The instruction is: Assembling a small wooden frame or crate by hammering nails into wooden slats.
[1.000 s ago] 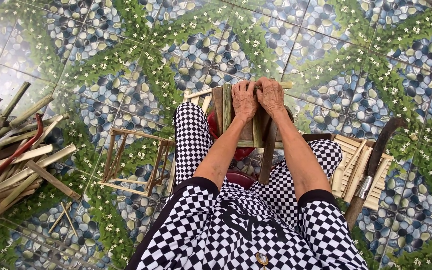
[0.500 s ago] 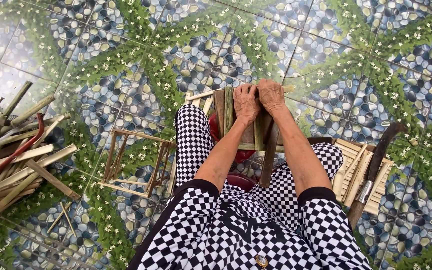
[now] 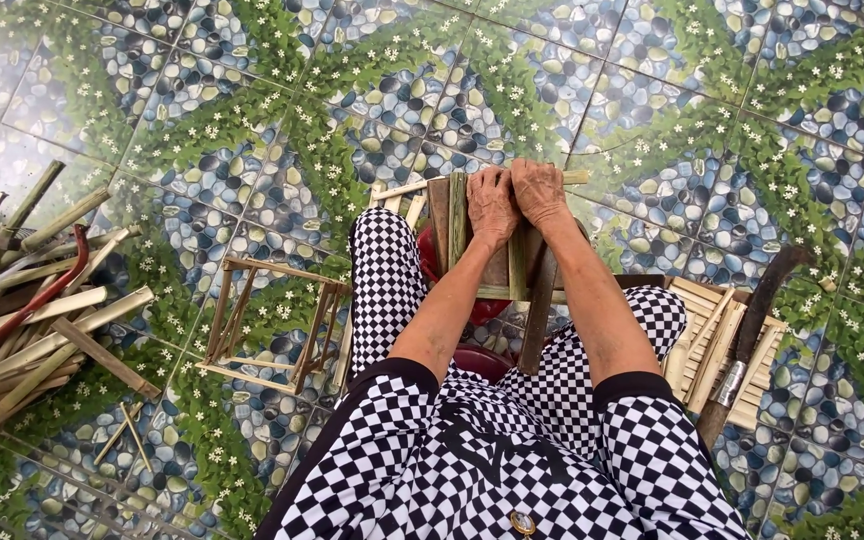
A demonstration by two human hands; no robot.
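I see a small frame of split bamboo slats (image 3: 472,240) propped on the person's lap, between the knees and just over a red stool (image 3: 477,355). Its uprights are flat strips, some green-skinned, some brown and weathered, crossed by paler rails that stick out at both sides. One darker slat hangs down from it toward the stool.

My left hand (image 3: 492,205) lies on top of the frame with fingers curled over the slats, pressing down; my right hand (image 3: 540,190) sits touching it, fingers likewise folded over the upper edge. Both hands are closed on the bamboo, knuckles up.

The clothing is a black and white checkered fabric. The floor (image 3: 652,80) is glossy tile printed with pebbles, green leaves and tiny white flowers.

On the floor to the left of the legs lies a finished open bamboo frame (image 3: 272,325), thin pale sticks joined in a box. Toward the floor's left edge is a loose heap of split bamboo lengths (image 3: 32,310) with a red curved hose (image 3: 37,300) across it. On the right lies a flat slatted bamboo panel (image 3: 717,345), with a long dark-handled knife (image 3: 752,330) resting on it.
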